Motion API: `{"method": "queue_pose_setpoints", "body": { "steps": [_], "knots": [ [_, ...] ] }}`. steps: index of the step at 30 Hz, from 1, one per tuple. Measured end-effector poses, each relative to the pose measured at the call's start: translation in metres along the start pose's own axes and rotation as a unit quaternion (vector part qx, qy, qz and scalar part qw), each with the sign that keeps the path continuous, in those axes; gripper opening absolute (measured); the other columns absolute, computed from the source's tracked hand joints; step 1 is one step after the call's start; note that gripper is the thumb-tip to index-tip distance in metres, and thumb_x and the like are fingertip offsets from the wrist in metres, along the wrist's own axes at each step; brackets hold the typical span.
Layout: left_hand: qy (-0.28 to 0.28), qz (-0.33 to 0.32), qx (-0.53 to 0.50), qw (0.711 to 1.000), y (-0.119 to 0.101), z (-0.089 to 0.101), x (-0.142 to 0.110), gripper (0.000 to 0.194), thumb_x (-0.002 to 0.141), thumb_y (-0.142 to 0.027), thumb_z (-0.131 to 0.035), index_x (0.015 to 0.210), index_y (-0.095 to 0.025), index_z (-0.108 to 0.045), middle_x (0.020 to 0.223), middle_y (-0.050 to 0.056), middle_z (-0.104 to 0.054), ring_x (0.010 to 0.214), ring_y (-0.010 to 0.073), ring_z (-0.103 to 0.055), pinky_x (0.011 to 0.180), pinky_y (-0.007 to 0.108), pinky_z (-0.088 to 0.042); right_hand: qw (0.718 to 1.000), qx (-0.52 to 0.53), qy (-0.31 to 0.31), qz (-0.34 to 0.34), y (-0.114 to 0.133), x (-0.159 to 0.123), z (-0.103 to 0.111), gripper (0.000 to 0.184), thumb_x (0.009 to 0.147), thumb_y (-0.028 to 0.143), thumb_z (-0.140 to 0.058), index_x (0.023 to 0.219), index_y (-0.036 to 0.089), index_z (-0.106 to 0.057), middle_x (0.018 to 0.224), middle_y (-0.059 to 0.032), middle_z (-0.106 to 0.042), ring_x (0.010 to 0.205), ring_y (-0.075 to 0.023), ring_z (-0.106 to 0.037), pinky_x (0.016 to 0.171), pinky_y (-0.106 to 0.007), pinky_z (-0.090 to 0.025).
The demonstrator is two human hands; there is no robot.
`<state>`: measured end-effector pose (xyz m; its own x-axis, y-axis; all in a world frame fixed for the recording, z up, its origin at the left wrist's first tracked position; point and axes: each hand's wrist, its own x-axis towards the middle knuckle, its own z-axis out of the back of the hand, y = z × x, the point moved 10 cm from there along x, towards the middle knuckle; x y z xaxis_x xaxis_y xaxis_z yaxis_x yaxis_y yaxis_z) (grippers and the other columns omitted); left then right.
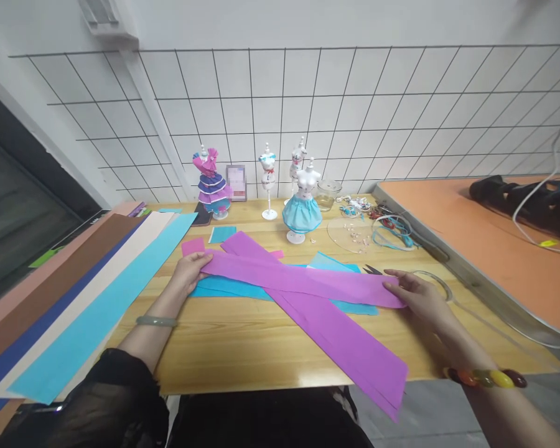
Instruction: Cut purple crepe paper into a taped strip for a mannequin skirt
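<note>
A strip of purple crepe paper [298,283] stretches level between my two hands. My left hand [190,272] pinches its left end, thumb on top. The right end is gripped between thumb and fingers of my right hand [413,295]. Beneath it, another purple strip [340,339] lies slantwise, its lower end hanging past the table's front edge. Blue paper strips [233,287] lie flat under both. Dark scissor blades [372,270] poke out just left of my right hand; the rest of the scissors is hidden.
Small dress forms stand at the back, one in a turquoise skirt [302,214], another in a layered dress [213,190]. Long coloured paper sheets [107,305] cover the left side. Beads, cords and a glass jar [327,196] sit back right. An orange-topped table [518,249] adjoins the right.
</note>
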<state>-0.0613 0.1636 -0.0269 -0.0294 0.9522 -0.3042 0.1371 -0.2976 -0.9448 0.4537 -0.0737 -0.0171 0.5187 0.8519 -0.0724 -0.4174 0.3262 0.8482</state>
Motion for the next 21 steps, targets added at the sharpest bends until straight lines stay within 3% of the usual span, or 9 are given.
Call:
{"method": "queue_pose_setpoints", "body": {
  "steps": [6, 11, 14, 19, 21],
  "knots": [
    [-0.018, -0.047, 0.065, 0.997, -0.005, 0.001, -0.002, 0.016, 0.064, -0.009, -0.071, 0.077, -0.013, -0.062, 0.058, -0.001, -0.062, 0.042, 0.0099, -0.055, 0.035, 0.017, -0.044, 0.993, -0.105, -0.055, 0.027, 0.010, 0.001, 0.011, 0.062, 0.068, 0.057, -0.058, 0.114, 0.016, -0.060, 0.077, -0.0035, -0.062, 0.064, -0.0167, -0.055, 0.057, -0.028, -0.042],
    [0.026, -0.124, 0.188, 0.974, -0.011, -0.006, -0.002, 0.014, 0.067, -0.019, -0.070, 0.074, -0.016, -0.059, 0.049, -0.004, -0.057, 0.028, 0.0071, -0.044, 0.027, 0.015, -0.030, 0.984, -0.163, -0.065, 0.035, 0.007, 0.007, 0.013, 0.059, 0.072, 0.055, -0.053, 0.116, 0.017, -0.058, 0.083, -0.0066, -0.066, 0.066, -0.0197, -0.058, 0.058, -0.031, -0.042],
    [0.045, -0.145, 0.220, 0.963, -0.011, -0.008, -0.003, 0.013, 0.069, -0.024, -0.068, 0.075, -0.018, -0.058, 0.042, -0.006, -0.052, 0.027, 0.0083, -0.044, 0.028, 0.016, -0.028, 0.976, -0.199, -0.073, 0.042, 0.008, 0.007, 0.017, 0.053, 0.075, 0.053, -0.049, 0.115, 0.018, -0.058, 0.090, -0.0090, -0.067, 0.074, -0.0240, -0.061, 0.065, -0.035, -0.044],
    [0.042, -0.154, 0.244, 0.956, -0.012, -0.009, -0.004, 0.013, 0.070, -0.026, -0.067, 0.076, -0.019, -0.058, 0.051, -0.005, -0.057, 0.029, 0.0083, -0.046, 0.027, 0.017, -0.026, 0.928, -0.315, -0.144, 0.133, 0.048, -0.026, 0.018, 0.047, 0.081, 0.055, -0.041, 0.102, 0.019, -0.060, 0.102, -0.0161, -0.062, 0.090, -0.0328, -0.059, 0.075, -0.044, -0.044],
    [0.040, -0.150, 0.237, 0.959, -0.014, -0.010, -0.005, 0.011, 0.070, -0.024, -0.067, 0.076, -0.020, -0.059, 0.054, -0.005, -0.058, 0.032, 0.0085, -0.047, 0.028, 0.017, -0.027, 0.938, -0.285, -0.110, 0.161, 0.061, -0.045, -0.001, 0.040, 0.081, 0.056, -0.042, 0.094, 0.023, -0.060, 0.094, -0.0122, -0.064, 0.081, -0.0282, -0.060, 0.069, -0.041, -0.047]
  ]
}}
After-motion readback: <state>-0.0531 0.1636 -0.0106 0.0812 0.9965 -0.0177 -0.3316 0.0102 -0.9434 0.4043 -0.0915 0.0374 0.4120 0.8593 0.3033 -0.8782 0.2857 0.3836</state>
